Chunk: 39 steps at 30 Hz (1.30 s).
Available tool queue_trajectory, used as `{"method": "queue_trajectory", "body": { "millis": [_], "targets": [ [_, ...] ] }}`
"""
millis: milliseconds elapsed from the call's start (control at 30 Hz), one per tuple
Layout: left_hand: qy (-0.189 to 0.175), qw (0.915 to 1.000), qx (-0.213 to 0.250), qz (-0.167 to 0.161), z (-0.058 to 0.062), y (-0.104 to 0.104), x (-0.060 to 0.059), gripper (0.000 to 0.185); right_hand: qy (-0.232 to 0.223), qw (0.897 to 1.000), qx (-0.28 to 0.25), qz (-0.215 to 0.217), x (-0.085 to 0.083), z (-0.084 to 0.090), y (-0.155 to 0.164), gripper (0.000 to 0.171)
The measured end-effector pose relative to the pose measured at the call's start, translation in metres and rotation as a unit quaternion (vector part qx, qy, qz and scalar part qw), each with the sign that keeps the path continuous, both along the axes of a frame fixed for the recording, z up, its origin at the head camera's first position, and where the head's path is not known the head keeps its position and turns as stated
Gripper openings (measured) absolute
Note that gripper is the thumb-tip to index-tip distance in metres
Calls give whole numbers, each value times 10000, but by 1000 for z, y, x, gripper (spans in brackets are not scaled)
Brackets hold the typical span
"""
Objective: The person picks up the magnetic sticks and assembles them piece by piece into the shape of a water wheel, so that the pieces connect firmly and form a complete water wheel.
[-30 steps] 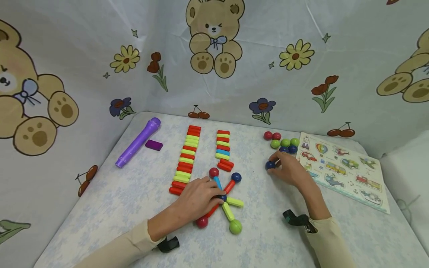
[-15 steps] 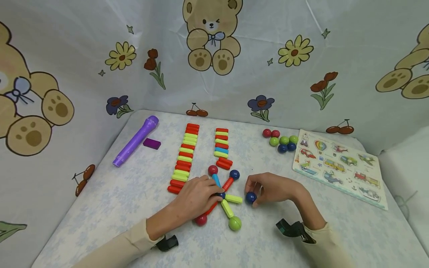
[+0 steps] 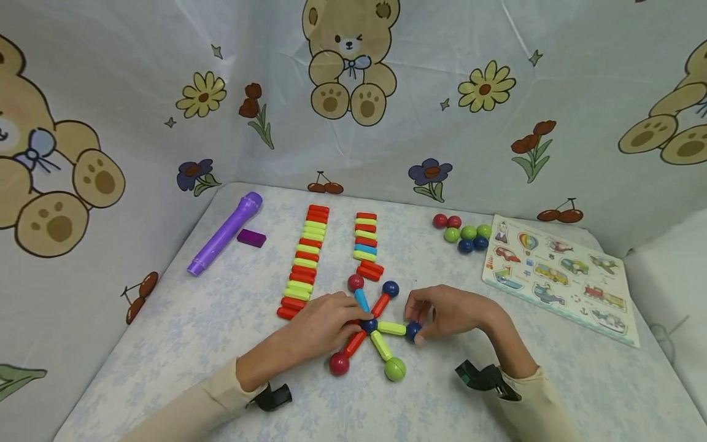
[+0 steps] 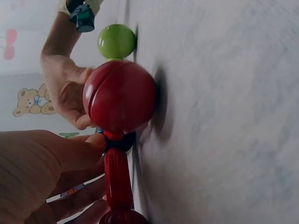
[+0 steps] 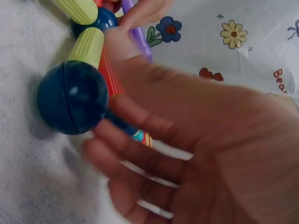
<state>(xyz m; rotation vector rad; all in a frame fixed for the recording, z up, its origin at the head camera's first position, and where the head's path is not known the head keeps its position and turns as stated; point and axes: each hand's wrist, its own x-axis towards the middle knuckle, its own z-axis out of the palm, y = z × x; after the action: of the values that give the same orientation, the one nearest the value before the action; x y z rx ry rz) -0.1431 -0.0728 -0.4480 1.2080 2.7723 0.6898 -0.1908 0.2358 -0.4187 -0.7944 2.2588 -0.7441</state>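
A star of magnetic sticks and balls lies near the table's front, built around a blue centre ball [image 3: 369,324]. My left hand [image 3: 359,319] holds that centre ball between thumb and fingers. Close to the left wrist camera are the star's red ball [image 4: 120,95] and green ball [image 4: 117,41]. My right hand [image 3: 417,322] curls its fingers and thumb round a blue ball [image 3: 413,331]. This ball [image 5: 72,97] sits against the free end of a yellow-green stick [image 5: 88,46]. The right wrist view is blurred.
Two rows of red, yellow-green and blue sticks [image 3: 306,264] [image 3: 366,245] lie behind the star. Several loose balls [image 3: 466,236] sit at the back right beside a picture puzzle board [image 3: 558,276]. A purple torch [image 3: 223,234] and a small purple block [image 3: 251,238] lie at the back left. Printed cloth walls surround the table.
My right hand took a blue ball from beside the loose cluster, carried it left and forward, and brought it onto the yellow-green stick's end. The left hand stayed on the star's centre.
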Motion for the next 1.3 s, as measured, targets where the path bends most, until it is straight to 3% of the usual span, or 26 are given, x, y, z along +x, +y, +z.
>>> {"method": "queue_trajectory", "body": {
  "millis": [100,233,333,533,667,767,900,1000,1133,1300],
  "targets": [
    [-2,10000,-28,-61,4,-4,-2,25,614,9972,-336,-269,-4,-4,-2,28],
    [65,9999,-95,78,12,-10,-8,22,1611,9813,-847,-632,-10,-12,-11,26],
    [36,9993,-215,289,22,-11,-17,21,1902,9751,-914,-687,-13,-19,-15,30],
    [-30,9959,-779,451,45,15,-55,18,2054,9743,-728,-564,-14,-25,-17,28],
    [30,9902,-1368,293,44,41,-81,19,2020,9752,-665,-607,-12,-25,-18,28],
    [124,9819,-1879,182,39,55,-93,18,1942,9765,-680,-637,-11,-23,-19,28],
    [255,9737,-2261,98,34,66,-100,11,1907,9773,-655,-655,-10,-21,-21,28],
    [401,9726,-2289,37,30,71,-103,9,1869,9779,-587,-734,-11,-19,-22,28],
    [521,9736,-2223,-48,26,73,-104,9,1785,9794,-541,-776,-11,-18,-22,27],
    [108,9824,-1863,34,31,70,-99,18,1679,9811,-541,-801,-10,-19,-20,26]
  ]
}}
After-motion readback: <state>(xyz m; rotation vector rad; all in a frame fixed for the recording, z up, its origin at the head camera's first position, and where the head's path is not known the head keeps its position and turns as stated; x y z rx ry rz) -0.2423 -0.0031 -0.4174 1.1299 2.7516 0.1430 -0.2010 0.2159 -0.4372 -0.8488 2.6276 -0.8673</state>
